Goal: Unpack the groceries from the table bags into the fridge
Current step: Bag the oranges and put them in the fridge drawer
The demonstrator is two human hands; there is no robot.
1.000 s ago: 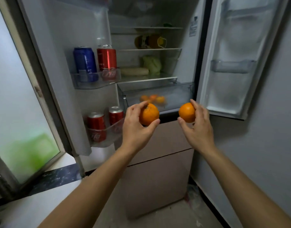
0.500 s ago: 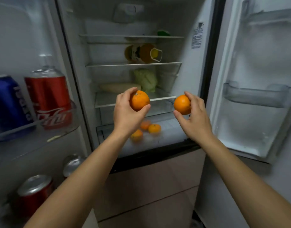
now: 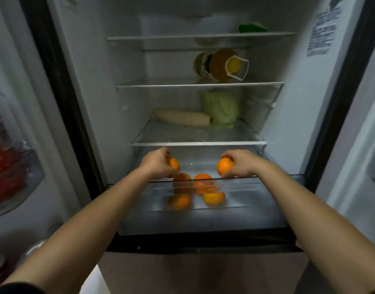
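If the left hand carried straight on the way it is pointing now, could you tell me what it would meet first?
Probably the loose oranges in the crisper drawer. The left hand, holding an orange, angles down into the drawer just above them. Depth is hard to judge through the blurred drawer front.

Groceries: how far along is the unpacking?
Already in: a juice bottle, cabbage and radish on shelves, and oranges in the drawer. In hand: left hand and right hand each lower another orange. The bags are out of view.
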